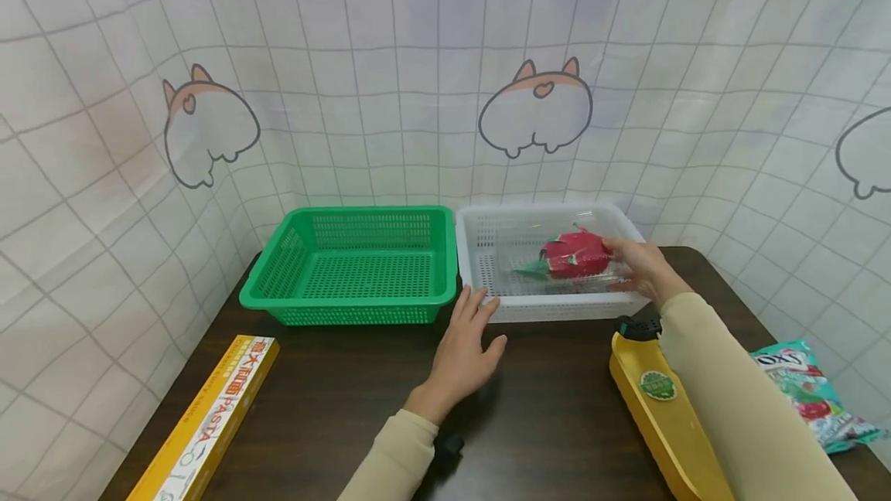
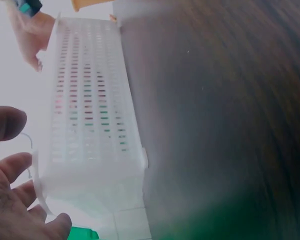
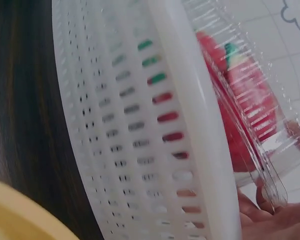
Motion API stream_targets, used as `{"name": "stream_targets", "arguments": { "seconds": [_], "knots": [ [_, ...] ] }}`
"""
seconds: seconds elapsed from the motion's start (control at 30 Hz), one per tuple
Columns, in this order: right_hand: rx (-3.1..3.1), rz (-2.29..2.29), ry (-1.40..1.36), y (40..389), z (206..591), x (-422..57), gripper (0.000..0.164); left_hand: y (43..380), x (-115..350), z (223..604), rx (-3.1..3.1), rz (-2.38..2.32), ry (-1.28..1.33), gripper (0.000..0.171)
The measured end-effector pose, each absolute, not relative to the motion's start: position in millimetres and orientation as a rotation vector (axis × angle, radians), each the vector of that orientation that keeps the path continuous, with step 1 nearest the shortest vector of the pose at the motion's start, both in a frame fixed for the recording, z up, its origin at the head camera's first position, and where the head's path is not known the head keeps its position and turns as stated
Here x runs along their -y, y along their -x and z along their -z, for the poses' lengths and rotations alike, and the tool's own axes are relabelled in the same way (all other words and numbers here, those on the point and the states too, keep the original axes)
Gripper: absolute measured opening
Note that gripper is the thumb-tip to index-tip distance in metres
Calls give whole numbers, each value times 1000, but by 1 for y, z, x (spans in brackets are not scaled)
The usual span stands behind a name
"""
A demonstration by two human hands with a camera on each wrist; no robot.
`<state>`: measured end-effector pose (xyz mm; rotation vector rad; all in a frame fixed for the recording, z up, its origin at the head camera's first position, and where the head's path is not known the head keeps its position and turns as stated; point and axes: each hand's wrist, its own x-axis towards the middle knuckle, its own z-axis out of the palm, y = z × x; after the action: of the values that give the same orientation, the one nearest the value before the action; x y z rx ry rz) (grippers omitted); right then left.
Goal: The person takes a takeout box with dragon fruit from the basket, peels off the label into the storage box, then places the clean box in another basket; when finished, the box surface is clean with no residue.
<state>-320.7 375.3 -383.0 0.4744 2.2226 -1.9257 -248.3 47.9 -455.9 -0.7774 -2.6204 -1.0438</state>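
Note:
A red dragon fruit [image 1: 576, 255] with green scales lies inside a clear plastic box [image 3: 264, 167], which is in the white basket [image 1: 557, 303]. My right hand [image 1: 643, 265] grips the box at its right end, over the basket's right side; in the right wrist view its fingers are partly hidden by the rim. At the basket's front left corner is my left hand [image 1: 465, 354], fingers spread and holding nothing. In the left wrist view its fingertips [image 2: 24, 192] are at the basket rim; whether they press on it I cannot tell.
A green basket [image 1: 355, 311] stands left of the white one. On the dark table, a yellow pasta box [image 1: 209, 416] lies at left. A yellow tray [image 1: 668, 416] sits partly under my right forearm, with a teal snack bag [image 1: 810, 393] beyond. A gridded cloth [image 1: 390, 99] hangs behind.

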Motion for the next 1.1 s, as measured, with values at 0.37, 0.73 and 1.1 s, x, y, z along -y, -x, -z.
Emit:
{"name": "stream_targets", "arguments": {
  "seconds": [0.37, 0.73, 1.1],
  "knots": [
    [-2192, 1788, -441, 325, 391, -386, 73, 249, -51, 459, 2639, 1106, 800, 58],
    [-2338, 1620, -472, 326, 394, -387, 70, 247, -55, 453, 2692, 1085, 800, 60],
    [-2513, 1377, -453, 318, 397, -400, 76, 247, -63, 455, 2761, 1023, 835, 62]
  ]
}}
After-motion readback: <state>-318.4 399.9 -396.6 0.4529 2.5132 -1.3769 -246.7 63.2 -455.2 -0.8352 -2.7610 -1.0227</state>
